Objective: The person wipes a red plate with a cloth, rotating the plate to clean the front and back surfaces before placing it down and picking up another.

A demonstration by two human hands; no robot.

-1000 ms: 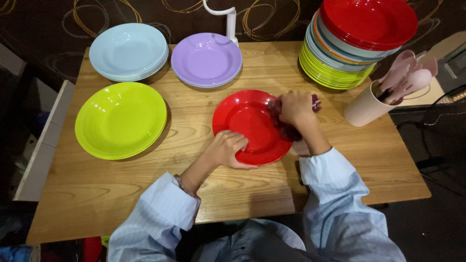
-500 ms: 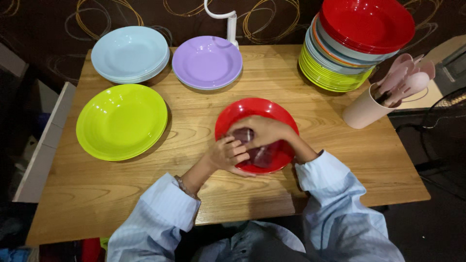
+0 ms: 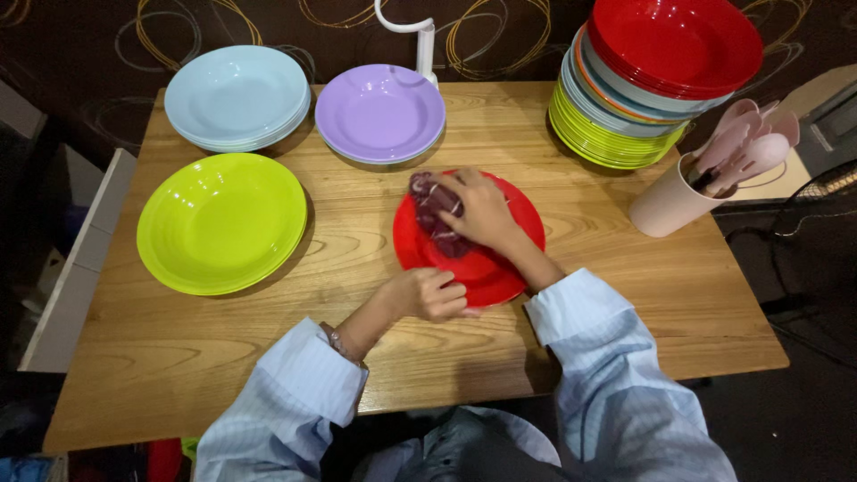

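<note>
Red plate (image 3: 500,259): my left hand (image 3: 435,295) pinches rim to steady it; right hand (image 3: 482,212) fingers clamped on cloth (image 3: 435,214), pressing w/ it.

A single head-worn camera looks steeply down from above the person's chest, close over the table (image 3: 223,357), facing its far edge and the dark wall beyond.

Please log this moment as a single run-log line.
right hand: presses dark red cloth on round red plastic plate | left hand: grips plate's near rim

Home dining table (image 3: 268,339), stacked plates (image 3: 625,116)
</note>
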